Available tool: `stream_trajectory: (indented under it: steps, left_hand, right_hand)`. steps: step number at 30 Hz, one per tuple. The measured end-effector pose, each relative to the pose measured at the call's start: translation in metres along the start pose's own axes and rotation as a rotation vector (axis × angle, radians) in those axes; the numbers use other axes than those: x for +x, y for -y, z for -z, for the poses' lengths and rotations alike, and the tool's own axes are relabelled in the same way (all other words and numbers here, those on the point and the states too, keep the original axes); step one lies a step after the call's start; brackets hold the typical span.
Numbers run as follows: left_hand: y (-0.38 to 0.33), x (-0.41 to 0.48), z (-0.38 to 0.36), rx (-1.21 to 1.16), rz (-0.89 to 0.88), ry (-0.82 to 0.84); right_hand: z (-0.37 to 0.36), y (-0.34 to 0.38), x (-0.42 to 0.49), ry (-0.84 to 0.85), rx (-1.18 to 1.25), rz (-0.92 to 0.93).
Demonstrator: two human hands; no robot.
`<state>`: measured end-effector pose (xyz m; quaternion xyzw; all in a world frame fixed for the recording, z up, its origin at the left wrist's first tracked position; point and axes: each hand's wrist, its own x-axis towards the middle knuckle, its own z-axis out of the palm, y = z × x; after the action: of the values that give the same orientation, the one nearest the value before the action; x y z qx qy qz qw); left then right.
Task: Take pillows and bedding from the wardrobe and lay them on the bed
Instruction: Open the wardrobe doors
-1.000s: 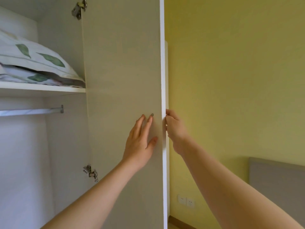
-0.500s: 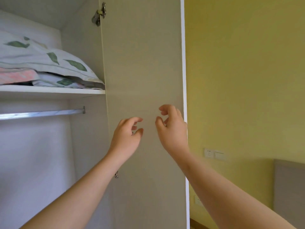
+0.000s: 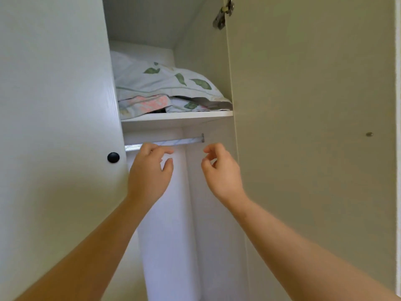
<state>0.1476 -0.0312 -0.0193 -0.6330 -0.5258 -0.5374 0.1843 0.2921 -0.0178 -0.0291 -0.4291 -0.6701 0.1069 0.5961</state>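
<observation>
A white pillow with green leaf print [image 3: 165,83] lies on the wardrobe's upper shelf [image 3: 178,116]. Under it sits folded bedding with pink and green patches [image 3: 145,105]. Both my hands are raised in front of the open wardrobe, below the shelf. My left hand [image 3: 149,170] hovers with loosely curled fingers near the hanging rail and holds nothing. My right hand [image 3: 221,170] is level with it, fingers also loosely curled and empty. Neither hand touches the pillow or the bedding.
The right wardrobe door [image 3: 310,127] stands swung open, its hinge [image 3: 223,15] at the top. The left door [image 3: 56,127] with a black knob [image 3: 113,157] covers the left half. A metal hanging rail [image 3: 184,140] runs under the shelf.
Both hands have left the right door and moved in front of the opening. The view has turned left, so the wardrobe interior is centred and the yellow wall is out of sight.
</observation>
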Motion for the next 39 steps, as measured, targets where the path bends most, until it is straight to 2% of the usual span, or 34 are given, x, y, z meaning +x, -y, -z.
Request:
stream_trajectory:
  steps: [6,11,19,28,34,39]
  left_hand:
    - [0.057,0.011,0.033,0.283,-0.025,-0.158]
    - [0.091,0.022,0.039,0.49,0.103,-0.031]
    - [0.11,0.028,0.033,0.548,0.065,0.019]
    - [0.091,0.027,0.036,0.471,0.142,-0.007]
    - [0.056,-0.01,0.073,0.33,0.118,-0.085]
    - [0.021,-0.05,0.121,0.118,0.144,-0.153]
  right_hand:
    - [-0.058,0.015,0.003,0.106,0.093,0.015]
    - [-0.087,0.022,0.006,0.155,0.136,0.027]
    - [-0.107,0.02,0.01,0.206,0.154,0.024]
    - [-0.102,0.008,-0.004,0.26,0.218,0.036]
    - [-0.089,0.027,-0.023,0.316,0.399,0.031]
    - [-0.082,0.052,-0.052,0.441,0.531,0.104]
